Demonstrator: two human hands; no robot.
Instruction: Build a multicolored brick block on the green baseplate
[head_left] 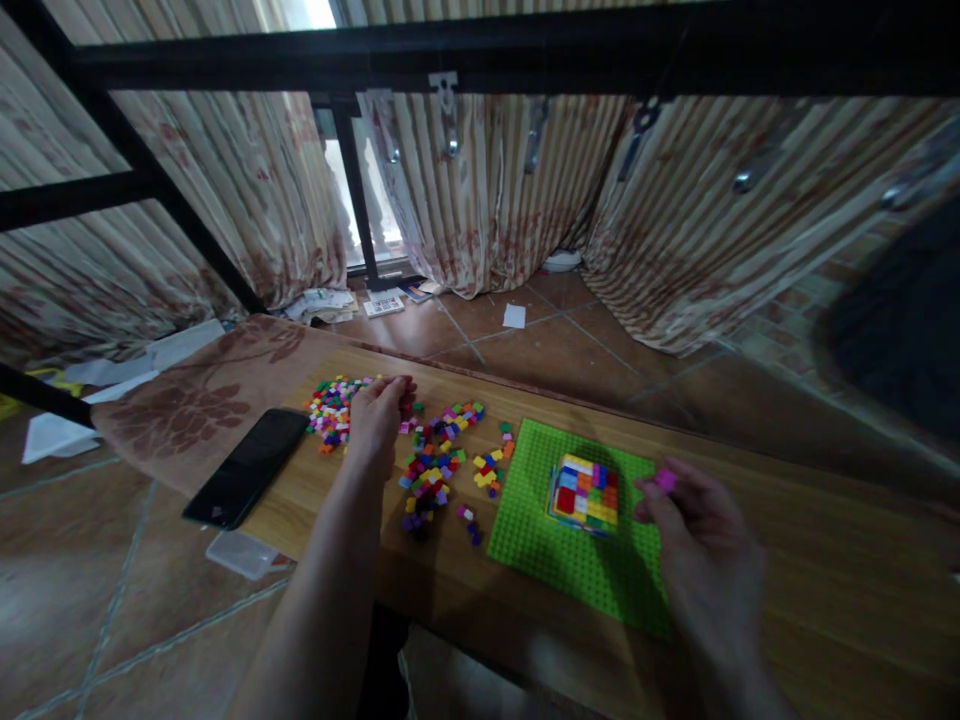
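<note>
Between the thumb and fingers of my right hand (705, 535) is a small magenta toy brick (665, 481), held above the right edge of a green studded baseplate (529, 545). Near the middle of that plate stands a squarish block of multicoloured bricks (581, 497). My left hand (375, 418) is closed with curled fingers, over the right side of a heap of small mixed bricks (326, 415). Whatever its fingertips hold, if anything, cannot be made out. More loose bricks (431, 475) are scattered between the heap and the baseplate, a few of them joined.
A wooden table (832, 575) carries the bricks and plate. A black phone (251, 468) lies at its left end, beside a brown patterned cloth (187, 400). A clear plastic container (241, 553) is below the near edge. Dark metal bars (480, 62) and curtains (510, 220) stand beyond.
</note>
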